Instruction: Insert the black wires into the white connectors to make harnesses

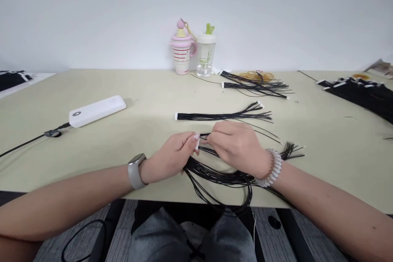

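Observation:
My left hand [173, 153] is closed around a small white connector [197, 143], its thumb pressed on the housing. Just to the right, my right hand [236, 145] is pinched on a thin black wire [205, 134] that runs to the connector; the fingertips are partly hidden. A loose bundle of black wires [217, 173] hangs from under my left hand, passes below my right wrist and loops over the table's front edge. Beyond my hands lies a wire harness [208, 116], with a white connector [176, 116] at its left end and fanned wire ends at the right.
More harnesses [258, 86] and yellowish rubber bands [258, 76] lie at the back. A pink-lidded cup [181, 55] and a clear bottle [205, 55] stand by the wall. At left is a cabled white power bank [98, 110]; at right, a black harness pile [362, 94].

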Available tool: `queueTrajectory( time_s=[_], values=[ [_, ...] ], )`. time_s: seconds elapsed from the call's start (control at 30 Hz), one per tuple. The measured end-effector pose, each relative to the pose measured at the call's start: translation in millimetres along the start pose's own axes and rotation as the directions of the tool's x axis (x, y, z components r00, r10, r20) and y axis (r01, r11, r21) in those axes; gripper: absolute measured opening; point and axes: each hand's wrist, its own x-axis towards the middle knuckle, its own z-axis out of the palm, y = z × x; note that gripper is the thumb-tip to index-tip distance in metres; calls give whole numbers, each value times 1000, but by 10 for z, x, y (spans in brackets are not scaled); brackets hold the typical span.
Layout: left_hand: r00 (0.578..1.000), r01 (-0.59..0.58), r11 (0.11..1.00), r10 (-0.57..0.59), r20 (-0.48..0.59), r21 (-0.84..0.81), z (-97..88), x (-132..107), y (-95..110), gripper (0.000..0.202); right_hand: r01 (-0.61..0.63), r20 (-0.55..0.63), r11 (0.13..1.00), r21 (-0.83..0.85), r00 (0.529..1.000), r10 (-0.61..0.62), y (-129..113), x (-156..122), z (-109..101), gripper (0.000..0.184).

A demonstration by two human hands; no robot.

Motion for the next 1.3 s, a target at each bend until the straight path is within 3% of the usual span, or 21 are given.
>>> queueTrajectory(
  time_s=[0.13,0.4,0.57,0.7,0.8,0.87,0.93,1.0,1.07,1.13,1.17,1.3],
  values=[
    [1000,8,998,-8,1,59,-34,21,12,40,-14,12,1000,-9,1000,15,8,7,5,30],
    [990,42,994,-29,-138,97,-62,23,92,38,-152,129,987,43,981,146,54,26,-25,21],
    [958,61,998,-61,-281,-9,-115,50,73,41,-233,-23,961,147,971,239,217,62,-177,43],
    [890,103,985,-152,-430,-136,-207,118,43,43,-340,-81,925,171,931,357,341,62,-330,45],
    [869,113,963,-215,-446,-245,-242,149,16,43,-382,-116,911,158,909,401,376,52,-405,48],
    [873,112,954,-228,-431,-279,-241,150,2,43,-396,-2,899,184,915,404,384,46,-438,49],
    [882,116,954,-228,-413,-278,-230,139,-1,42,-388,247,887,249,911,330,387,44,-468,49],
    [892,128,957,-226,-391,-260,-217,126,12,42,-380,503,856,350,847,170,378,48,-500,46],
    [902,142,959,-226,-367,-244,-203,114,35,42,-392,663,799,456,749,-11,350,59,-527,43],
    [909,156,958,-235,-345,-241,-183,107,58,43,-410,716,741,532,685,-136,298,73,-529,40],
    [912,162,956,-239,-332,-243,-170,104,66,43,-412,716,717,563,676,-174,265,80,-514,38],
    [927,153,963,-217,-306,-221,-104,82,68,43,-395,617,662,637,776,-132,114,89,-353,31]
  ],
)
